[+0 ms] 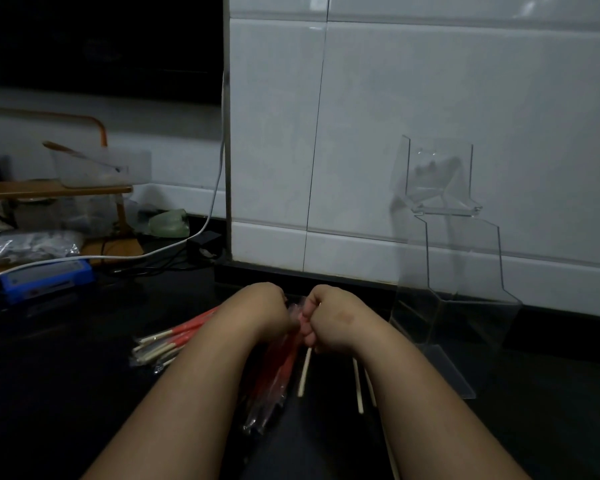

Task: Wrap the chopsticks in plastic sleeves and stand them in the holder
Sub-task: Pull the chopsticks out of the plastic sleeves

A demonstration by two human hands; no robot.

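A red-printed plastic sleeve [294, 317] is pinched between the left hand [257, 311] and right hand [333, 320], both curled tight and nearly touching. A chopstick [303, 372] pokes out below, seemingly from the right hand's grip. Wrapped pairs [167, 341] lie to the left, and the clear holder [465, 306] stands to the right.

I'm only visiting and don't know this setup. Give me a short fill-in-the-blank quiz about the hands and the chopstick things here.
1. The clear holder stands to the ____ of both hands.
2. The left hand grips a ____ sleeve.
3. A bare chopstick sticks out below the ____ hand, which holds it.
4. The white cable runs past a ____ box.

Missing words: right; red; right; blue
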